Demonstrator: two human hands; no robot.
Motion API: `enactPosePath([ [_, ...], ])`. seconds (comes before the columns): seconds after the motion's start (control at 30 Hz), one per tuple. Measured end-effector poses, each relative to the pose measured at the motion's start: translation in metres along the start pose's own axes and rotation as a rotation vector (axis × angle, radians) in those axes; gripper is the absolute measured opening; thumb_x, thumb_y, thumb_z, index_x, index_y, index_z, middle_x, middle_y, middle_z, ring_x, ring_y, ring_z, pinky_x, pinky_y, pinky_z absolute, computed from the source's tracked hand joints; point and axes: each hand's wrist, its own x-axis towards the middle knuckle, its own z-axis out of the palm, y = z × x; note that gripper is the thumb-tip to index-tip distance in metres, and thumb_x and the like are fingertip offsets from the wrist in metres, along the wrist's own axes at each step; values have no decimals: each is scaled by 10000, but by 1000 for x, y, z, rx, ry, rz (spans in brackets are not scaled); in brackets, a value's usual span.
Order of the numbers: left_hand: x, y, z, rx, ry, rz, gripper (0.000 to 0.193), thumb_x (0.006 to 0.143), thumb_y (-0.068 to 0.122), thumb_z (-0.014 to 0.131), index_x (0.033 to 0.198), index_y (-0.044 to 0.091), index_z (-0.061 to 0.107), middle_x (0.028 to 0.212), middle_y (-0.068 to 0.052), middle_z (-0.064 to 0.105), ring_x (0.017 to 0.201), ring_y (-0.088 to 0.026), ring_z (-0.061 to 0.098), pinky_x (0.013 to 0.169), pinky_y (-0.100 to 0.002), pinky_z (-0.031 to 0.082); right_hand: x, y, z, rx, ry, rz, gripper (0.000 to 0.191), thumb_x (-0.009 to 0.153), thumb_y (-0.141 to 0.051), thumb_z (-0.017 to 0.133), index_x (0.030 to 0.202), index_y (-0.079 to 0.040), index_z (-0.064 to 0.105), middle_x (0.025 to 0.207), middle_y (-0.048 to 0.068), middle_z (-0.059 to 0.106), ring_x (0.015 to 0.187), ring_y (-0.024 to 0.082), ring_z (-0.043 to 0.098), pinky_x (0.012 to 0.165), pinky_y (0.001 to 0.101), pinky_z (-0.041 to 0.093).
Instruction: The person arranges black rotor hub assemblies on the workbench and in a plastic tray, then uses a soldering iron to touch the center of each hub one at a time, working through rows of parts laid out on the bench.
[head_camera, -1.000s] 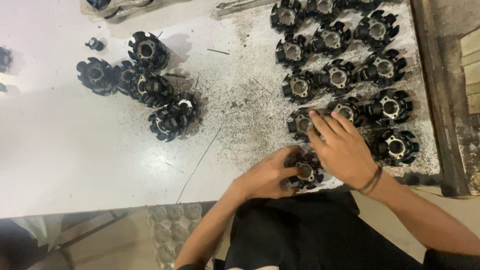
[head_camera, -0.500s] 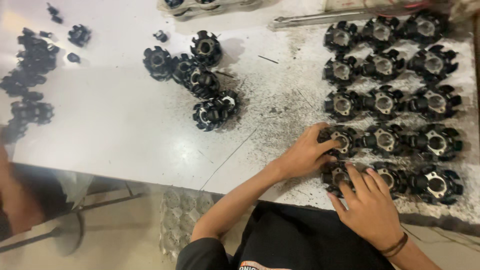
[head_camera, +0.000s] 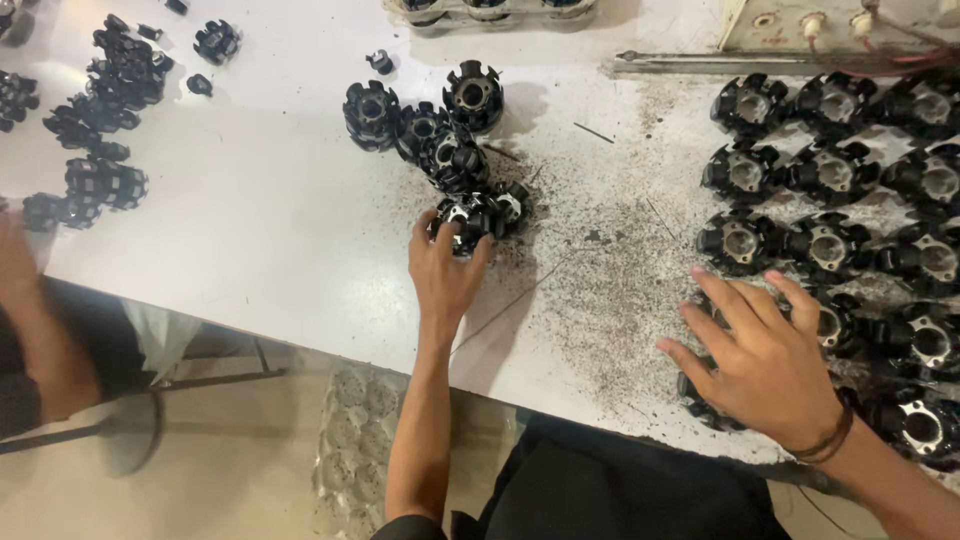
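Observation:
My left hand (head_camera: 445, 272) reaches to the middle of the white table (head_camera: 270, 220) and closes its fingers around a black lobed metal part (head_camera: 468, 216) at the near end of a small loose pile of the same parts (head_camera: 430, 125). My right hand (head_camera: 765, 355) rests flat, fingers spread, on black lobed parts at the near edge of a neat grid of such parts (head_camera: 830, 180) on the right of the table. It grips nothing.
Dark metal grit (head_camera: 610, 270) covers the table between the pile and the grid. More small black parts (head_camera: 100, 110) lie at the far left. Another person's arm (head_camera: 30, 320) is at the left edge. A metal rod (head_camera: 700, 62) lies at the back.
My left hand has left the grid and reached left to the loose pile, closing on a part there. My right hand has flattened on the grid's near row. The view has shifted left.

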Motion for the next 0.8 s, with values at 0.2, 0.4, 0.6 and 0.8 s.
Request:
enactPosePath([
  [0.2, 14, 44, 3, -165, -420, 509, 376, 794, 243, 844, 1111, 62, 753, 1495, -262, 512, 1308, -468, 554, 1084, -507, 462, 82, 10, 33, 66, -66, -183, 381, 874, -362, 714, 1129, -80, 747, 1391, 155, 621, 1209, 253, 604, 1165, 510, 288],
  [0.4, 12, 42, 30, -79, -112, 473, 330, 876, 196, 821, 1137, 26, 711, 1380, -173, 591, 1231, -409, 596, 1046, -513, 476, 89, 37, 82, 64, -266, -223, 393, 825, -368, 727, 1074, -65, 708, 1442, 228, 545, 1298, 353, 535, 1140, 554, 291],
  [0.6, 22, 21, 19, 172, -20, 219, 501, 853, 310, 867, 1081, -79, 649, 1339, -292, 507, 1186, -472, 525, 947, -532, 468, 109, 70, 111, -12, -216, -81, 389, 841, -362, 746, 978, 0, 716, 1443, 272, 535, 1339, 366, 529, 1183, 486, 343],
  [0.8, 51, 56, 16, -96, -488, 557, 322, 892, 217, 771, 1055, -29, 640, 1476, -189, 469, 1300, -375, 518, 1104, -516, 453, 173, 119, 135, -104, -295, 41, 381, 823, -335, 775, 976, 13, 741, 1455, 280, 507, 1340, 365, 518, 1175, 496, 328],
])
